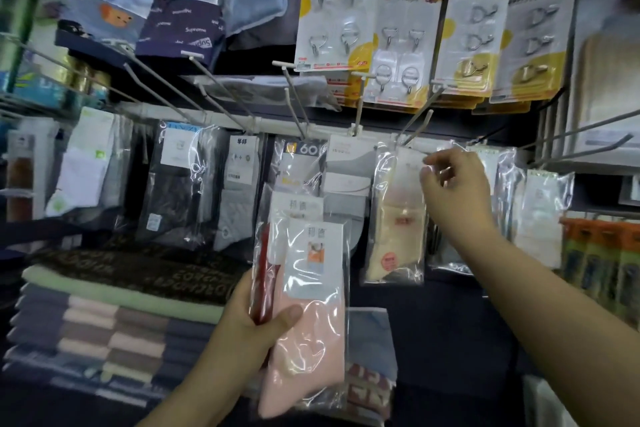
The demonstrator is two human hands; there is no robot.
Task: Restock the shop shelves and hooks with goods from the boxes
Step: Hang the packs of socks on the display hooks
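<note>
My left hand grips a small stack of bagged socks, a pink pair in front and a red pair behind it, held upright low in the middle. My right hand is raised to the display rail, its fingertips pinching the top of a hanging bag with cream socks. That bag hangs from a metal hook on the rail. More bagged socks hang to the left and right along the same rail.
Long bare hooks jut out toward me above the socks. Carded metal wall hooks hang on the upper row. Folded towels are stacked at the lower left. Orange and green packs stand at the right.
</note>
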